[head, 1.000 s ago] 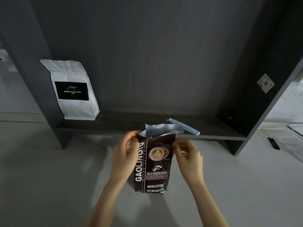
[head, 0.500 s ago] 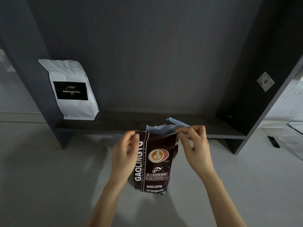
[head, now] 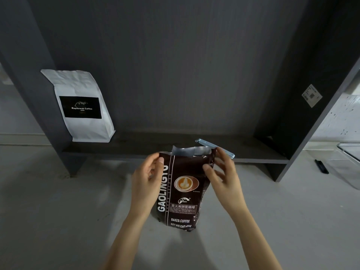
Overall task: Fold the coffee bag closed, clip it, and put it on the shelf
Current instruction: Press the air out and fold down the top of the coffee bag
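A dark brown coffee bag (head: 183, 191) marked GAOLINGTO stands upright on the pale counter in front of the shelf. Its silver top stands open. My left hand (head: 148, 182) pinches the bag's upper left corner. My right hand (head: 224, 176) holds the upper right corner, thumb on the front and fingers behind. A light blue bag clip (head: 204, 142) lies on the dark shelf board (head: 136, 147) just behind the bag, partly hidden by my right hand.
A white coffee bag (head: 81, 106) with a black label stands at the shelf's left end. Dark side panels frame the shelf on both sides. A clear container (head: 348, 162) and a small black object (head: 321, 166) lie on the counter at the right.
My right hand reached up to the bag's top edge near the clip, then came down onto the upper right corner. The left hand and bag stayed nearly still.
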`<action>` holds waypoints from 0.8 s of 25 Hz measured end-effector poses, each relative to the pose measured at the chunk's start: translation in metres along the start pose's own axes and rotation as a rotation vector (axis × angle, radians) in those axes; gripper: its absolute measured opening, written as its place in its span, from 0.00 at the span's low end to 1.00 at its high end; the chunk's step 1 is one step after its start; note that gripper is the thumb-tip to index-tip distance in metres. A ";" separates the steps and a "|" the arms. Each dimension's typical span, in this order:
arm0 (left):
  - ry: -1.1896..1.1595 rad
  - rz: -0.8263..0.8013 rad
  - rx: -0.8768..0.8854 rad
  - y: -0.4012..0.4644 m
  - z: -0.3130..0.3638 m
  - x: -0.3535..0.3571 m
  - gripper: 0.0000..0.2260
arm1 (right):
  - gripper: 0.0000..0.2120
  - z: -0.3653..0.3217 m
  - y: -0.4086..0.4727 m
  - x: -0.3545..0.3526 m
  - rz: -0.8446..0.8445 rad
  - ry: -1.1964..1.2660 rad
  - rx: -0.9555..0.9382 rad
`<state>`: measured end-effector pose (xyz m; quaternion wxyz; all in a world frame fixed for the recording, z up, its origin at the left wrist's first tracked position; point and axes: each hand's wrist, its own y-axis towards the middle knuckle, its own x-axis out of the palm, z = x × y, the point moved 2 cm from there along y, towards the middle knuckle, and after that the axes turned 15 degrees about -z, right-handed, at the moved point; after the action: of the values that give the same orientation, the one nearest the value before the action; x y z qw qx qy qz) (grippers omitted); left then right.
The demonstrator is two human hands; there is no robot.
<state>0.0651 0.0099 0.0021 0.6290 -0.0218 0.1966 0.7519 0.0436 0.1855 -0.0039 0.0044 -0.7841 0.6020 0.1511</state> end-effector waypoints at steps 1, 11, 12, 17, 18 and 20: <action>-0.013 -0.006 0.000 -0.001 0.000 0.001 0.10 | 0.26 0.002 -0.002 0.005 -0.020 0.016 0.014; -0.076 -0.041 0.017 0.000 -0.006 0.001 0.09 | 0.12 0.006 -0.003 0.007 0.137 0.025 -0.017; -0.092 -0.034 0.021 0.000 -0.006 0.000 0.10 | 0.12 0.006 -0.003 0.006 0.133 0.056 -0.021; -0.203 -0.115 -0.022 0.000 -0.011 -0.006 0.13 | 0.11 0.010 -0.002 0.003 0.079 0.324 0.015; -0.197 -0.130 -0.037 0.001 -0.013 -0.007 0.11 | 0.10 0.011 -0.002 0.003 0.075 0.338 0.025; -0.181 -0.120 -0.045 0.002 -0.016 -0.007 0.07 | 0.09 0.013 -0.001 0.004 0.078 0.349 0.038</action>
<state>0.0608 -0.0020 -0.0099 0.6872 0.0204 0.1205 0.7161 0.0425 0.1848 -0.0176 -0.0909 -0.7742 0.6264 0.0015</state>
